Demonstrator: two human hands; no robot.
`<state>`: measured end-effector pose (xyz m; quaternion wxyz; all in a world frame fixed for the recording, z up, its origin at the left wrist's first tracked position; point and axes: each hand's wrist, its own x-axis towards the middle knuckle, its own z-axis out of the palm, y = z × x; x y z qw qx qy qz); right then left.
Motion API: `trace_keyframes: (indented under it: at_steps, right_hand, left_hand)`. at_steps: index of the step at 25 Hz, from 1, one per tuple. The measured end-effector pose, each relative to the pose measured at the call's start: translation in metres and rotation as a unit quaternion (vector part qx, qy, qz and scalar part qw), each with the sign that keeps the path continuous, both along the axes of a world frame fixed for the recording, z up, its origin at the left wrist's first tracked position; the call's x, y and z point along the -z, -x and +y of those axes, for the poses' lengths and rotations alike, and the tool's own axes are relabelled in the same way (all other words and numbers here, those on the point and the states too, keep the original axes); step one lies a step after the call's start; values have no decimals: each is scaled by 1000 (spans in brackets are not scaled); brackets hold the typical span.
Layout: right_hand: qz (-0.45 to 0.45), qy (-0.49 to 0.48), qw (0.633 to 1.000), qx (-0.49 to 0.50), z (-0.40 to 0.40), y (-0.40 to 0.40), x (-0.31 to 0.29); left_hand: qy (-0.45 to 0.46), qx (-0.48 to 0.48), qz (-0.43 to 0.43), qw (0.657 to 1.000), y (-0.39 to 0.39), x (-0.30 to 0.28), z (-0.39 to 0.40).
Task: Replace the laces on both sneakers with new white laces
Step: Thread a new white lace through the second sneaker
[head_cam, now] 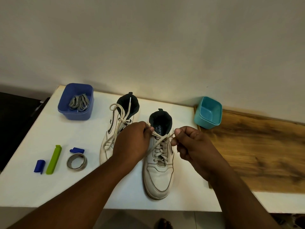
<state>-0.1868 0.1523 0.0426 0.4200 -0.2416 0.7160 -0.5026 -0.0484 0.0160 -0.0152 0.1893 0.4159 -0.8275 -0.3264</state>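
Two white sneakers stand on the white table, toes toward me. The right sneaker (159, 172) is laced with a white lace (160, 142) whose two ends cross above its tongue. My left hand (132, 142) pinches one end at the shoe's left side. On the shoe's other side my right hand (191, 144) pinches the second end. The left sneaker (112, 129), partly behind my left hand, carries a white lace tied in a loose bow (121, 116). A bundle of grey laces (79, 102) lies in the blue tub (64, 103) at the back left.
An empty teal tub (208, 123) stands at the back right, by a wooden board (264, 154). At the front left lie a green clip (53, 159), a tape roll (76, 161) and two blue pieces (39, 166). A wall rises right behind the table.
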Motion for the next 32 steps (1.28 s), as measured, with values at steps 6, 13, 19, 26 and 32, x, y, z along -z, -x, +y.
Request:
trace_keyframes:
  at_steps: [6,13,19,26,32]
  right_hand:
    - [145,-206,959,-127,9,6,3]
    - [226,-203,930,-207,12,13,19]
    - [285,-224,893,-265,13,12,22]
    - [345,-191,887,-238,6,5,18]
    - [356,-215,862,-290,9,3,11]
  left_hand:
    - [-5,-3,2,1000,0,1,1]
    - [-1,-2,12,1000,1,4,0]
    - [-61,45,47,996,-3,-2,-6]
    - [-21,70,59,996,-3,-2,-1]
    - [-31,74,89,993,-3,0,0]
